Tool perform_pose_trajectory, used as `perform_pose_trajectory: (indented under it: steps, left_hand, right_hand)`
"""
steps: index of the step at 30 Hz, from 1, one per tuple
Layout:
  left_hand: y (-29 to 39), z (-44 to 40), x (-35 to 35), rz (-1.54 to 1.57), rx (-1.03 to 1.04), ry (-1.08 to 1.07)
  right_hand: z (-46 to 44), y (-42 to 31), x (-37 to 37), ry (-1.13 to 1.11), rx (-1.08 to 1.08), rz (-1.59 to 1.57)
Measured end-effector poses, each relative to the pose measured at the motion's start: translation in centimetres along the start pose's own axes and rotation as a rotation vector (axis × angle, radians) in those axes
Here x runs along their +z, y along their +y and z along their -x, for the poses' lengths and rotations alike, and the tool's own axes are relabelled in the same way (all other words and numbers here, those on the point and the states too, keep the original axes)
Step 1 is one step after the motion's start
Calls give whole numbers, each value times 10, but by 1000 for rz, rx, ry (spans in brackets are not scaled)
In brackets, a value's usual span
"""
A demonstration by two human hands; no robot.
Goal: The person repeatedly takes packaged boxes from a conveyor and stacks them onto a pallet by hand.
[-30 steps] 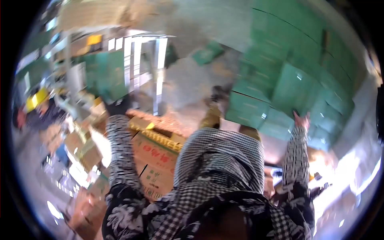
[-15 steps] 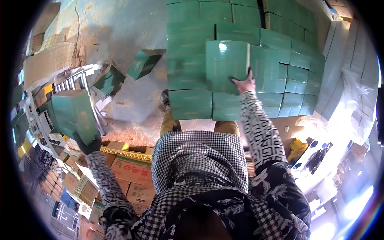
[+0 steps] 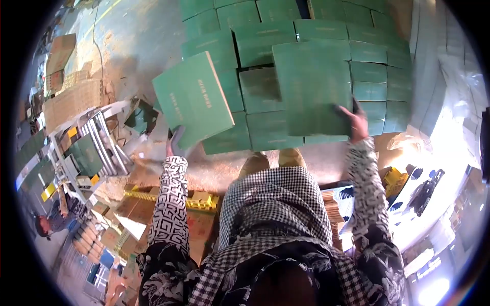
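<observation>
"Boxes, one at each hand?"

"Yes. The left hand (image 3: 175, 143) grasps the left box (image 3: 191, 102) by its lower edge, tilted. The right hand (image 3: 358, 124) grips the right box (image 3: 314, 89) at its side, thumb over the face."

"What's the step?"

"Handling both at once, I judge, against the green stack (image 3: 270, 130). Moving the tilted one calls for a firm grip, since one hand has it near a corner."

"Anything inside?"

"Can't tell; the faces I see are closed, and the stack shows no contents either. Nor can I make out what the yellow crate (image 3: 202, 201) carries."
</observation>
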State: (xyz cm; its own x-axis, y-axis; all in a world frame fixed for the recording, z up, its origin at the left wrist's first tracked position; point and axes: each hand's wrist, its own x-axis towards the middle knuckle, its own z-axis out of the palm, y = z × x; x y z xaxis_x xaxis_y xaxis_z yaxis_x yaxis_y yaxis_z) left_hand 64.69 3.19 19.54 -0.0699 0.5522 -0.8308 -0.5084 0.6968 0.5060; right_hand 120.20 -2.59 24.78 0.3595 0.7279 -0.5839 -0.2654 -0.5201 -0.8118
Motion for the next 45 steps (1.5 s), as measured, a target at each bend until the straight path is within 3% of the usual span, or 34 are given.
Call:
perform_pose_trajectory:
  steps: [1,2,4,5,8,11,12,13,14,15,17,18,20,24,25,26,27,29,30,31,32,34,37,41,44,45]
  left_hand:
    - [-6,-24,11,136,-113,-35]
    - [-21,-51,15,59,-58,-106]
    - [-59,-95,12,-90,41,-232]
    - [-63,-88,46,-196,70,-281]
    - [-93,-114,85,-238,127,-235]
    - [-102,-148,69,-359,103,-310]
    - [-106,-148,55,-435,71,-305]
    - [-114,-142,50,-452,82,-174]
    - [-118,-134,53,-462,97,-62]
    - [-116,-118,65,-492,130,-30]
    - [-97,-89,81,-511,191,-57]
    - [-94,-89,62,-483,111,-34]
    - [-83,-87,42,-520,22,-22]
    - [-131,-74,139,-599,19,-188]
    - [-149,-75,172,-626,15,-209]
    - [-159,-56,233,-569,53,-247]
    - [-175,-38,301,-517,83,-277]
    - [-212,-66,350,-382,97,-408]
    - [-224,-84,363,-335,41,-441]
    - [-236,-101,373,-289,-11,-471]
    - [-241,-117,382,-499,-49,-410]
    - [-235,-141,381,-920,-129,-266]
    - [-236,-124,393,-850,-157,-204]
    - [-229,-112,408,-776,-51,-300]
    - [-237,-138,403,-897,44,-488]
    - [-248,-154,398,-1012,132,-508]
  right_hand:
    - [14,-19,-25,102,55,-64]
    - [15,-14,-69,196,53,-189]
    - [3,-11,-143,168,-9,-65]
    - [-8,-11,-170,179,-16,-18]
    - [-53,-2,-224,93,-57,-10]
    - [-118,36,-230,-35,-78,-172]
    - [-125,33,-192,-314,-223,-237]
    - [-154,47,-180,-101,-1,70]
    - [-175,65,-180,-26,195,83]
    - [-206,103,-214,-18,224,268]
    - [-186,68,-171,-76,227,-121]
    - [-174,48,-166,-90,258,-251]
    - [-179,57,-209,-251,67,-97]
    - [-171,20,-328,-115,207,-166]
    - [-175,-2,-362,-4,306,-58]
    - [-181,-12,-383,-18,108,3]
    - [-182,-42,-395,13,139,228]
    - [-209,-60,-434,24,99,-89]
    - [-225,-62,-448,51,82,-92]
    - [-248,-59,-461,98,40,-41]
    - [-299,-23,-509,90,-132,38]
    - [-336,11,-537,68,-168,427]
    - [-319,-2,-525,76,138,1107]
    - [-323,15,-518,361,81,1404]
    - [-282,-40,-424,683,-39,1519]
    - [-269,-57,-384,728,-282,1594]
